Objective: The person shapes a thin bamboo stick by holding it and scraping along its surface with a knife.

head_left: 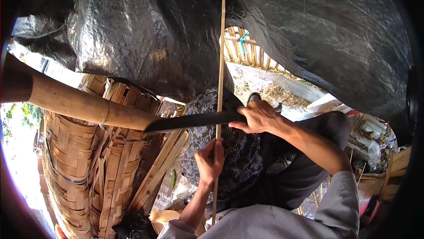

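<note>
A long, thin bamboo strip (221, 53) runs upright through the middle of the view, from the dark sheeting down to my lap. My left hand (210, 161) is closed on its lower part, thumb and fingers pressed round it. In my right hand (258, 116) is a machete, its dark blade (194, 121) pointing left and crossing the strip just above my left hand. The blade's far end lies by the end of a thick bamboo pole (92, 106) that comes in from the left; I cannot tell whether they touch. My fist hides most of the handle.
Tall woven bamboo rolls (68, 159) stand at the left, beside split bamboo slats (161, 168). Black plastic sheeting (327, 31) hangs across the top. A patterned cloth (238, 159) covers part of my lap. Debris (371, 137) lies at the right, and a bamboo fence (247, 49) stands beyond.
</note>
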A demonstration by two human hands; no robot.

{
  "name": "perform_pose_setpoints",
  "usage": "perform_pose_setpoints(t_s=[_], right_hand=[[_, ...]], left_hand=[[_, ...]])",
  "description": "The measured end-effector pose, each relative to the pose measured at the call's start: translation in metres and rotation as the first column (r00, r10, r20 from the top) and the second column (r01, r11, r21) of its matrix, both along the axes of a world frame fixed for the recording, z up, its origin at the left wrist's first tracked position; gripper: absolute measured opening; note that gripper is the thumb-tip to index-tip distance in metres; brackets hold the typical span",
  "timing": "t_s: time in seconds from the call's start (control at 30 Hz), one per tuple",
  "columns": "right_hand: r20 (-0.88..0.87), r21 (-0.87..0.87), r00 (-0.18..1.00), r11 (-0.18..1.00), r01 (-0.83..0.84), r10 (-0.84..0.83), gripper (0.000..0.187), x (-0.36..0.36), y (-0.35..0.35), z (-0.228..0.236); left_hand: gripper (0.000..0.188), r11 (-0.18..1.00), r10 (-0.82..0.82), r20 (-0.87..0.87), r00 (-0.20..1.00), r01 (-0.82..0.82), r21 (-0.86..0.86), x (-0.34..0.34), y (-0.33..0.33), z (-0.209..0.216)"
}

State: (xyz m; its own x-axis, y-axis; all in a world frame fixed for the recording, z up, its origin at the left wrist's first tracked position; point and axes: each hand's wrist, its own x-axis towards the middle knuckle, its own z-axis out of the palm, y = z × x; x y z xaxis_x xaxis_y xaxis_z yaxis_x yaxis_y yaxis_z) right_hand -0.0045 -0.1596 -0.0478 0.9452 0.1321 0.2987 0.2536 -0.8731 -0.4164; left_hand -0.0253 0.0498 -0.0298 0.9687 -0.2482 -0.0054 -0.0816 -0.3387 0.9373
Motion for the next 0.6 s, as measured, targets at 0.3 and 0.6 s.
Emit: perform_pose_setpoints(t_s=[0.3, 0.6], right_hand=[[0.058, 0.071, 0.997, 0.996, 0.046, -0.050, 0.068, 0.001, -0.005, -0.009], [-0.333, 0.054, 0.943, 0.998, 0.039, -0.018, 0.069, -0.002, -0.007, 0.008]], left_hand=[[0.021, 0.995, 0.008, 0.094, 0.996, -0.017, 0.103, -0.004, -0.004, 0.008], [0.018, 0.988, -0.029, 0.197, 0.980, -0.002, 0.157, 0.002, -0.001, 0.004]])
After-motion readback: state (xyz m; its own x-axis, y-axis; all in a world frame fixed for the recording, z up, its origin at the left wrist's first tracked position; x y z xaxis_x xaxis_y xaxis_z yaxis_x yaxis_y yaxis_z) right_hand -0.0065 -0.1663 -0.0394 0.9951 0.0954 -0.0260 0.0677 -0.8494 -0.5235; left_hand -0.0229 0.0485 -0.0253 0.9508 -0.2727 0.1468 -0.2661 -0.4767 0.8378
